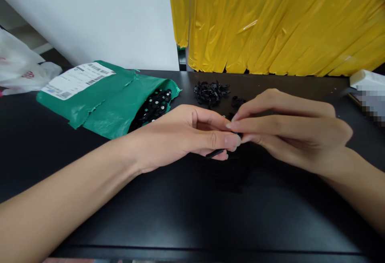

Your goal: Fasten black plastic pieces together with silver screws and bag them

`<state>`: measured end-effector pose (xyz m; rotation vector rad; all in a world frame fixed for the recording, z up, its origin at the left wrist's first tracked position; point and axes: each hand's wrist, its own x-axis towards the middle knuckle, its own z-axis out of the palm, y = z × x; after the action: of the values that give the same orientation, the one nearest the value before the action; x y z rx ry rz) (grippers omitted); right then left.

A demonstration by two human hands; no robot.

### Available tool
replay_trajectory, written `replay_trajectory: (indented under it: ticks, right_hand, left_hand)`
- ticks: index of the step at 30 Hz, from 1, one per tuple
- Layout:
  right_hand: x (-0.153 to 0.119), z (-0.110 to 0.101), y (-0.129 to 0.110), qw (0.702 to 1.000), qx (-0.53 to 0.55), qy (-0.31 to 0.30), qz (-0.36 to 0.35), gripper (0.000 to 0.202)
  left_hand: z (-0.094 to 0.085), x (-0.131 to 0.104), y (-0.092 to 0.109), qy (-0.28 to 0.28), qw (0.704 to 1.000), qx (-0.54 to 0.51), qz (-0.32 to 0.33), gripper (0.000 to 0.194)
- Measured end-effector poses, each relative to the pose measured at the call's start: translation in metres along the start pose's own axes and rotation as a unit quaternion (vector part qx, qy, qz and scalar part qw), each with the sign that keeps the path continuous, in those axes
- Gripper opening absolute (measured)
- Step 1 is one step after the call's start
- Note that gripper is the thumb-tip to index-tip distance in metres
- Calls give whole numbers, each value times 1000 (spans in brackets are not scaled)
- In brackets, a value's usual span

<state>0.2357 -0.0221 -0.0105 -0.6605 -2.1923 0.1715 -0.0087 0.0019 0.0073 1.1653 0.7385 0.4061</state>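
Note:
My left hand (pixel 192 132) comes in from the left, closed, its thumb and fingers pinching a small black piece (pixel 215 153) whose narrow end sticks out below the thumb. The fingertips of my right hand (pixel 285 130) meet those of the left and are closed on the same black piece, at its other side. Most of the piece is hidden by the fingers, so its exact kind cannot be made out. Just beyond the hands lie a heap of glossy black strip-like pieces (pixel 209 94) and a smaller black cluster (pixel 238 102), partly covered by my right hand.
A torn green mailing bag (pixel 120 98) with a white label lies at the left, its mouth showing black pieces with shiny round dots (pixel 158 103). Yellow plastic sheeting (pixel 270 26) hangs behind the black table (pixel 180 215). A white plastic bag (pixel 24 66) sits far left.

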Motion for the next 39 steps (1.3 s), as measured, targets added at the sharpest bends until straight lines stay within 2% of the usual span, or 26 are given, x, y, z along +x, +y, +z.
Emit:
replay_trajectory:
  ticks: [4,7,13,16,20,23,29,35,39]
  right_hand:
    - [-1,0,-6,999,-35,23,-12,30]
    - [1,-2,-8,995,-89,26,-45,25]
    - [-3,-6,1,981,-156,1,-112,24]
    - [1,-7,0,986,-146,-9,-79,13]
    - [13,-9,-10,992,-110,-64,-13,23]
    - [18,-10,-14,988,-132,-84,-12,25]
    - [14,-11,-8,975,-182,-93,-83,25]
    - [7,-7,1,972,-187,-36,-138,17]
    - [0,-3,8,961,-215,-40,-169,17]
  left_hand:
    - [-1,-3,3,-23,999,21,-9,2]
    - [-2,-4,4,-35,998,45,-8,2]
    - [-2,-4,5,39,985,160,53,6]
    - [-2,-5,5,50,965,245,77,12]
    - [-3,-4,4,65,941,320,87,14]
    - [-5,-3,3,63,940,324,92,14]
    - [-5,-3,3,49,956,275,90,8]
    - [-3,0,-1,82,954,265,114,3]
    - [-1,-1,2,76,952,276,110,5]
